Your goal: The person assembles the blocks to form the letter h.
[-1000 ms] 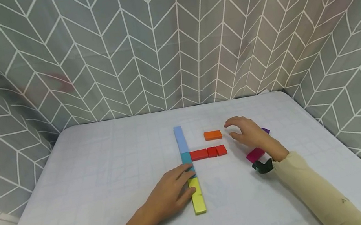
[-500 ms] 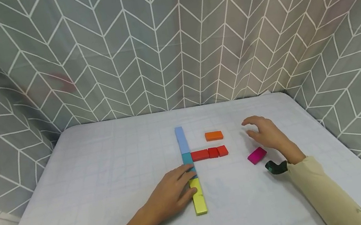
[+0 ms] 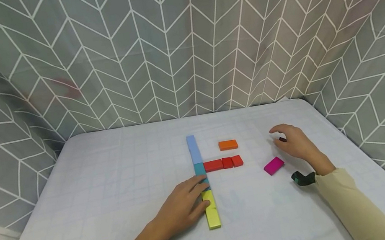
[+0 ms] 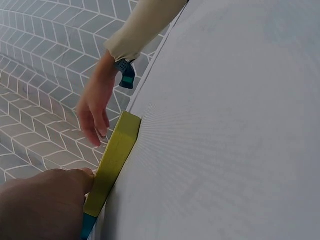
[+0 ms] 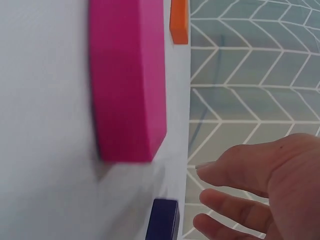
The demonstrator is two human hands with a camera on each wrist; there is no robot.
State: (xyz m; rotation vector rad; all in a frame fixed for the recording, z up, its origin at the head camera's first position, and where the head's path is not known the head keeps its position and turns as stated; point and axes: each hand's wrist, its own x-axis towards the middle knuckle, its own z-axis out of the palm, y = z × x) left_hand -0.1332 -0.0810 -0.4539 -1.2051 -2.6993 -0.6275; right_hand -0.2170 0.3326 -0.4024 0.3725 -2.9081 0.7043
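My left hand rests its fingers across a straight column of blocks, touching the blue block and the yellow block. In the left wrist view, the thumb lies against the yellow block's side. Further up the column are a teal block and a light blue block. My right hand hovers with loosely bent fingers over a dark purple block, mostly hidden beneath it. The right wrist view shows that purple block apart from the fingertips. Left of this hand lies a magenta block.
Several red blocks form a row running right from the column. An orange block lies alone above that row. White cloth covers the table, and a patterned grey curtain stands behind and at both sides.
The right hand has moved right, away from the orange block, uncovering the magenta block and coming over the dark purple one. The left hand stays on the column.
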